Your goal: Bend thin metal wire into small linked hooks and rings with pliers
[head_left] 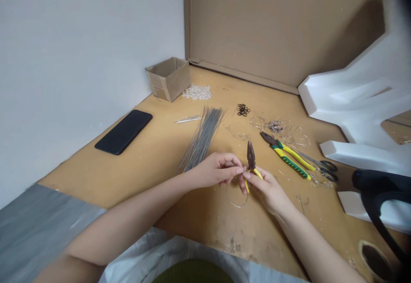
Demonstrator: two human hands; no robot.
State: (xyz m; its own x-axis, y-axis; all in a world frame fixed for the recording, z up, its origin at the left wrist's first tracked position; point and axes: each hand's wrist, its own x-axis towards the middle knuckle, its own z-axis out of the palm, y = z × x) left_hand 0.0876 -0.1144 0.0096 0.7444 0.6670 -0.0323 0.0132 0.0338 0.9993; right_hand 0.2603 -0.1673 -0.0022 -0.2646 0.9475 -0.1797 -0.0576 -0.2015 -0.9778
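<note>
My left hand (220,169) is closed in a pinch, thumb and fingertips together, on a thin wire (238,206). The wire bends down in a loose loop below both hands. My right hand (266,189) is wrapped round the yellow handles of long-nose pliers (251,156), whose dark jaws point away from me. Its thumb tip meets my left fingertips, so the wire's end there is hidden. Just beyond my left hand lies a bundle of straight grey wires (205,133). Right of the pliers lie larger yellow-and-green combination pliers (289,156).
Behind stand a small cardboard box (168,79) and a pile of clear beads (197,91). Black rings (243,110), tangled wire pieces (276,126) and scissors (328,169) lie rightward. A black phone (124,132) lies left. White foam (349,94) borders the right side.
</note>
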